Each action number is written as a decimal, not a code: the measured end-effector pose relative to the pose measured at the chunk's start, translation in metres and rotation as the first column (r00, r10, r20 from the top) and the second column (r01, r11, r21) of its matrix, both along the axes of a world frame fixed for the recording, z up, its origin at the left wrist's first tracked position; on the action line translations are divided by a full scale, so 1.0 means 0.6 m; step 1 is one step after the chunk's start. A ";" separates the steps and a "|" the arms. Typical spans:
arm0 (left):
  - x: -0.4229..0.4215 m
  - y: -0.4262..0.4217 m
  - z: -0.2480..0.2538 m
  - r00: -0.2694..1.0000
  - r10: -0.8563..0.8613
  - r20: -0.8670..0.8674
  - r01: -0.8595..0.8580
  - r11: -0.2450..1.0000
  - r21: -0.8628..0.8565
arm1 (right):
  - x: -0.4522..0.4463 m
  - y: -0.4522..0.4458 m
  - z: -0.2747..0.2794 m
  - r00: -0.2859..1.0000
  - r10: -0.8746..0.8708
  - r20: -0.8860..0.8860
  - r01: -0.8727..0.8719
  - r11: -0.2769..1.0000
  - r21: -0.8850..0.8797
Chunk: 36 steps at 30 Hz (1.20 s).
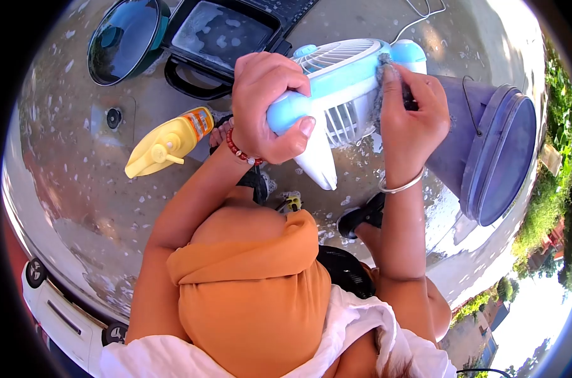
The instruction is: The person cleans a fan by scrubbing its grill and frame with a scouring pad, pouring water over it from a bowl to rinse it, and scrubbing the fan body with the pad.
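Note:
A small light-blue and white electric fan (352,82) is held up in front of me, tilted, its slatted grille showing. My left hand (267,101) is wrapped round the rounded blue end of the fan. My right hand (415,116) pinches a grey, fuzzy scouring pad (382,79) and presses it against the fan's side edge. Fingers partly cover the pad. A white cord (418,21) trails on the ground behind the fan.
Soapy water wets the concrete floor. A yellow detergent bottle (166,143) lies at left near a floor drain (113,118). Beyond are a glass-lidded pot (125,44) and a suds-filled black rectangular pan (223,34). A purple bucket (456,113) is at right.

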<state>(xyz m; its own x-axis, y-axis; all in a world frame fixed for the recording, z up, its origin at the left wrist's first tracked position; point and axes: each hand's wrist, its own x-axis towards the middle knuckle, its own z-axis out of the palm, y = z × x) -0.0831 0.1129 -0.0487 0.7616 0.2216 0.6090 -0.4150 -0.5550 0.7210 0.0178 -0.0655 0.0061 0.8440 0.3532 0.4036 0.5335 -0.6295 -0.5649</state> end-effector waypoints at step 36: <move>0.026 0.004 0.007 0.997 -0.006 0.079 0.010 0.999 -0.046 | -0.038 -0.024 -0.036 0.975 0.132 0.181 -0.146 0.987 0.070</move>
<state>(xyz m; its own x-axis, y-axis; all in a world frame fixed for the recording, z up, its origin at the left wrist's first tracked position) -0.0676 0.1156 -0.0445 0.7138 0.2450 0.6561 -0.4756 -0.5181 0.7109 -0.0050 -0.0801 -0.0152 0.7028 0.4214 0.5732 0.7076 -0.4973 -0.5020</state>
